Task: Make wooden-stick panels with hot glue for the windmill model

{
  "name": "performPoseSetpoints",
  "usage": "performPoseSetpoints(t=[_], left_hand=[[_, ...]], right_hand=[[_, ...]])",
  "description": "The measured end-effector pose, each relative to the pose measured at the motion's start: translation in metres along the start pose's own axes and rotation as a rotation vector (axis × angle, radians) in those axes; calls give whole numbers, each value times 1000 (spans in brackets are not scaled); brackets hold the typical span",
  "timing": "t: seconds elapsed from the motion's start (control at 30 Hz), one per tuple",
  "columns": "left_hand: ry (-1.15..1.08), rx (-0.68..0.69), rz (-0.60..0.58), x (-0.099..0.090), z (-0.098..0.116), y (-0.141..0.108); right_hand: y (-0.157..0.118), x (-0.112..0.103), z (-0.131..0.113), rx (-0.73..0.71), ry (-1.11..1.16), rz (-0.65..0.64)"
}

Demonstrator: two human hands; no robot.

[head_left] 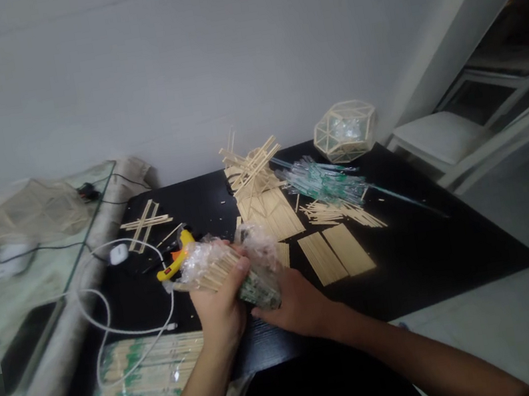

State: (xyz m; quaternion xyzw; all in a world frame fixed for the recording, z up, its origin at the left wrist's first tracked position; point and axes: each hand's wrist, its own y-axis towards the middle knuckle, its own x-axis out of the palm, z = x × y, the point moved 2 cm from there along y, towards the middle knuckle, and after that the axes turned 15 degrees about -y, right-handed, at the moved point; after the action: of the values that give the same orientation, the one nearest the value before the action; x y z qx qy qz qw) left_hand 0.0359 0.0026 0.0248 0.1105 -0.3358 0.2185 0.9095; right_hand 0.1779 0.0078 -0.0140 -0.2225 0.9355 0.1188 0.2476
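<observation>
My left hand [219, 303] is closed around a bundle of wooden chopsticks [214, 274], with crumpled clear plastic [201, 257] over part of it. My right hand [296, 301] grips clear plastic wrapping with green print [259, 287], right beside the bundle. More of this plastic [257, 241] bulges up between the hands. Just beyond my left hand lies a yellow glue gun [174, 264], partly hidden by the plastic. Flat pale stick panels [337, 253] lie past my right hand. Behind them is a larger panel [272, 213] with sticks stacked at its far end.
Wrapped chopsticks [142, 377] lie at the front left, crossed by a white cable [108, 312]. Crossed sticks [147, 223] sit at the back left. Green-and-clear wrappers [325, 181], loose short sticks [342, 210] and a stick-frame ball [347, 130] occupy the right side.
</observation>
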Motion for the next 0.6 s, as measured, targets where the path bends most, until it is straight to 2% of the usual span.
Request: performPoseSetpoints(t=[0.17, 0.27, 0.33, 0.43, 0.6], left_hand=[[-83, 28, -4, 9, 22, 14], [-86, 76, 8, 11, 46, 31], [10, 132, -24, 9, 60, 46], [412, 249, -253, 8, 67, 65], [882, 352, -716, 13, 40, 80]], right_hand=[[-2, -5, -1, 64, -94, -25], [-7, -10, 3, 85, -22, -39], [-11, -12, 10, 108, 55, -39], [-18, -16, 24, 179, 197, 8], [-27, -27, 46, 383, 529, -19]])
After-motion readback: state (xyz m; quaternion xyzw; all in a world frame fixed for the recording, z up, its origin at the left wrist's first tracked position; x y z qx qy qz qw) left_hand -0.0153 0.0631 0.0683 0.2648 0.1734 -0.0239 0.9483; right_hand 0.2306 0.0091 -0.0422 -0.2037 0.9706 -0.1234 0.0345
